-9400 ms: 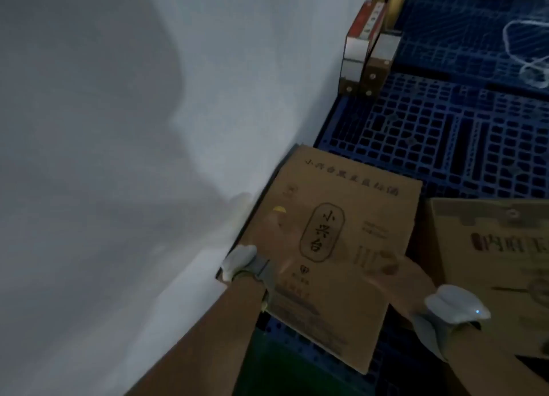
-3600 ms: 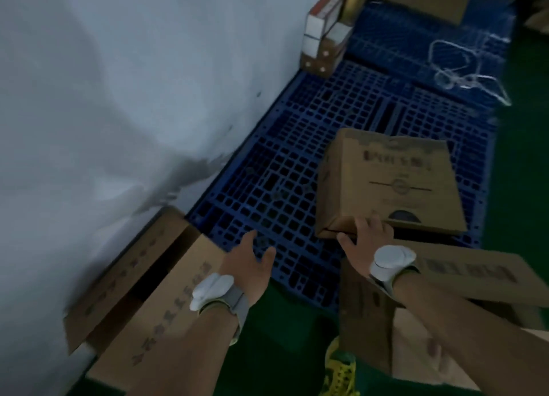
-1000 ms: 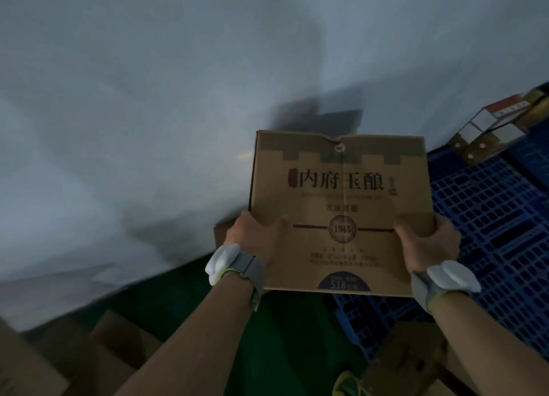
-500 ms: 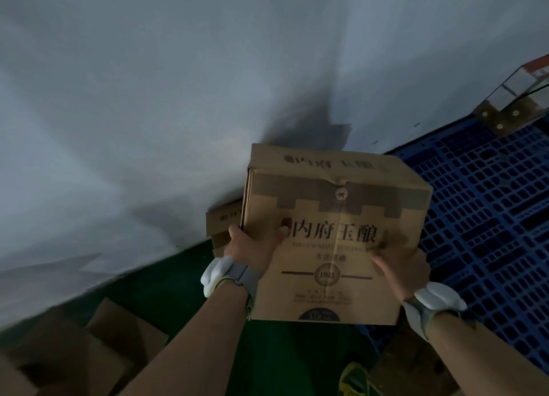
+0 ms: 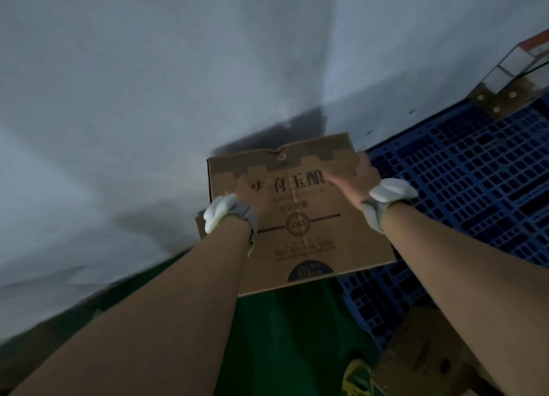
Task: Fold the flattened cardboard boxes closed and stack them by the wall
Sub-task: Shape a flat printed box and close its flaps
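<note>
A brown cardboard box (image 5: 309, 232) with printed characters and a round "1945" mark lies face up against the white wall (image 5: 148, 98). It rests on another cardboard box (image 5: 200, 225), of which only a left corner shows. My left hand (image 5: 252, 193) lies flat on the printed face near its left side. My right hand (image 5: 353, 175), blurred by motion, rests palm down at the box's upper right corner with fingers spread over the print. Neither hand wraps around an edge.
A blue plastic pallet (image 5: 475, 187) covers the floor to the right. Small white and brown cartons (image 5: 505, 80) stand by the wall at the far right. More cardboard (image 5: 430, 354) lies at the bottom right beside a yellow shoe (image 5: 356, 378) on the green floor (image 5: 297, 321).
The box has gone down from held upright to lying flat against the wall on the lower box. Both hands have shifted from gripping its sides to resting on its top face.
</note>
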A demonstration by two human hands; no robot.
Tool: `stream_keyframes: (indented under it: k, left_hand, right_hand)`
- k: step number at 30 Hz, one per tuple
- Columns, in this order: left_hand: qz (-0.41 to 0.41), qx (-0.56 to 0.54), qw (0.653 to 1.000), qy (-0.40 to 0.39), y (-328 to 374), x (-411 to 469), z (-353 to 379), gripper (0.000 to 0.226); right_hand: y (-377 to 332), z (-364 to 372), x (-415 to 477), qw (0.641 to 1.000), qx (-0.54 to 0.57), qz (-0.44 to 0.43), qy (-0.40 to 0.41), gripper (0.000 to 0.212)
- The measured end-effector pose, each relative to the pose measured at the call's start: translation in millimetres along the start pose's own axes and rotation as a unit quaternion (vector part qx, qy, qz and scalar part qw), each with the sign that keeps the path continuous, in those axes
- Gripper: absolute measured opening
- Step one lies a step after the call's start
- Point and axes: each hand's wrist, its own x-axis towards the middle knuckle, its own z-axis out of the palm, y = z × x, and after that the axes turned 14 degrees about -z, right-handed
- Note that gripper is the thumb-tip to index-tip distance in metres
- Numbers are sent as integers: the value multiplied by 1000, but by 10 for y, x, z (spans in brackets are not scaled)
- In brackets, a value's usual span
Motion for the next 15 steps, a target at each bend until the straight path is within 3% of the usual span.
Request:
stream_keyframes:
  k: [4, 9, 15]
  left_hand:
    - [-65, 233, 970, 23, -186, 160, 11, 71]
    - [-55, 130, 989, 54, -308, 428, 27, 110]
    - [-39, 60, 995, 66, -168, 819, 24, 139]
  right_hand:
    - [12, 134, 168, 946, -304, -29, -111, 95]
    - [218, 300, 457, 920, -368, -53, -123, 115]
    - [71, 227, 855, 935, -343, -25, -87, 123]
